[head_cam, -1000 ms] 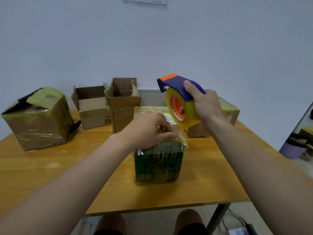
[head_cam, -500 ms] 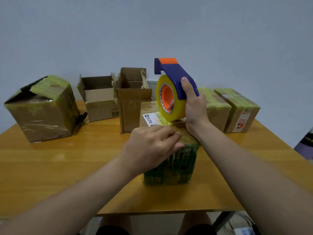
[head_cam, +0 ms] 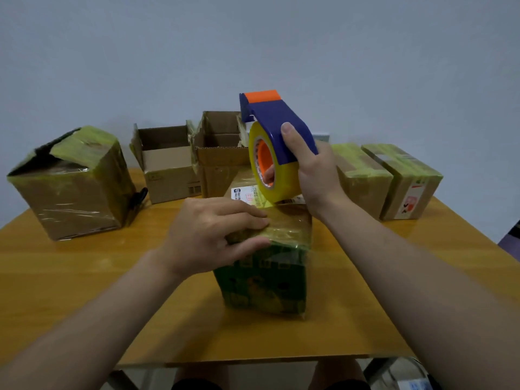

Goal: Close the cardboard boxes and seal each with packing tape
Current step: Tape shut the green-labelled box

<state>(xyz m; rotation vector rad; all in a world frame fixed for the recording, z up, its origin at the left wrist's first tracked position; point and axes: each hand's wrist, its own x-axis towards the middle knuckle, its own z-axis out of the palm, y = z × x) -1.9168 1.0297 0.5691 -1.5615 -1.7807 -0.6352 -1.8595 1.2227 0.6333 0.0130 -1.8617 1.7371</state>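
At the middle of the wooden table, towards its front edge, stands the green box, closed and already under glossy tape on the top and front. Left hand grips the near top edge, fingers curled over the top, thumb on the front face. Right hand is wrapped round the blue tape dispenser; its yellow tape roll meets the far part of the box top, beside a white label.

Assessment: the box appears small and light, so it is liable to slide or tip under the pull of the tape. The film makes its faces slick, and the top edge and corners offer the surest hold. The cardboard is probably stiff at the edges and weaker at the middle of the top. The dispenser is rigid, and its orange end points up, clear of both hands.

Surface: smooth, level wood. At the rear stand two open boxes, not yet closed. A larger taped box sits askew at the left with a dark gap at its top, and two sealed boxes stand at the right. Behind them is a plain pale wall
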